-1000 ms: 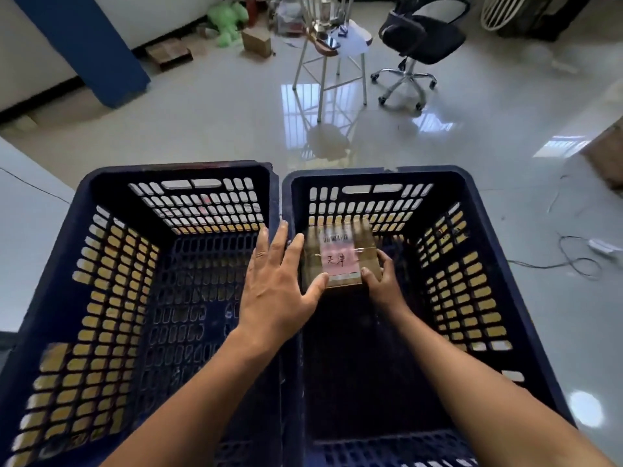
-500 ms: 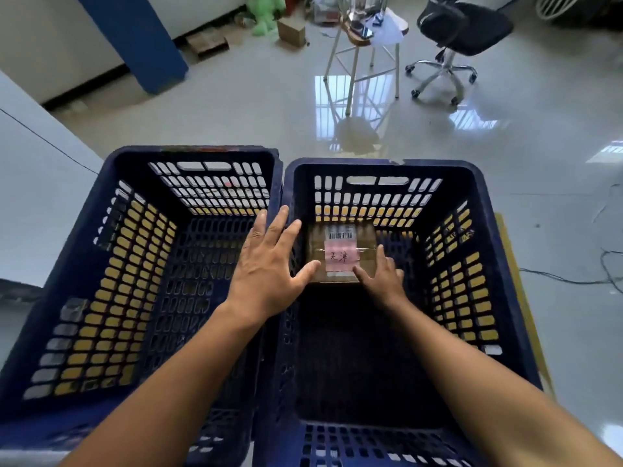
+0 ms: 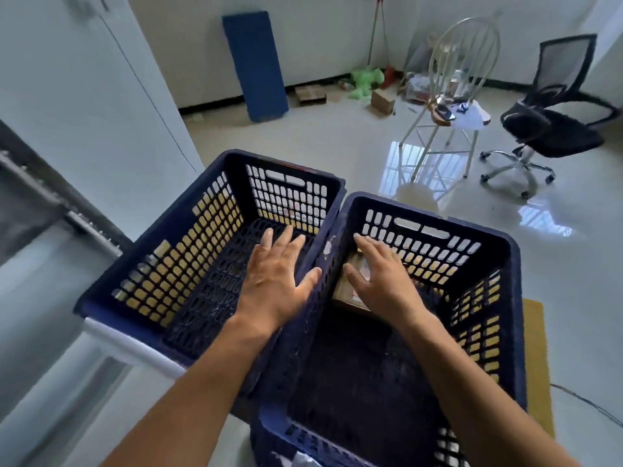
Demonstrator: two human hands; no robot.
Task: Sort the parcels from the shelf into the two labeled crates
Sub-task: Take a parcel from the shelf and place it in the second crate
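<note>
left crate (image 3: 175, 264) open-topped, parcel (image 3: 347, 291) in right crate (image 3: 505, 298)

Two dark blue crates side by side: left crate (image 3: 188, 251), right crate (image 3: 485, 298). Left hand (image 3: 276, 281) is flat with fingers spread, above the walls where they meet. Right hand (image 3: 381, 281) is spread over the parcel (image 3: 342, 293) at the right crate's far end, hiding most of it; contact unclear.

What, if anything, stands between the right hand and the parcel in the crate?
Nothing visible does. The right hand is spread open over the parcel, which lies on the floor of the right crate; the hand hides most of it. Contact cannot be told. The left hand is off to the side.
</note>
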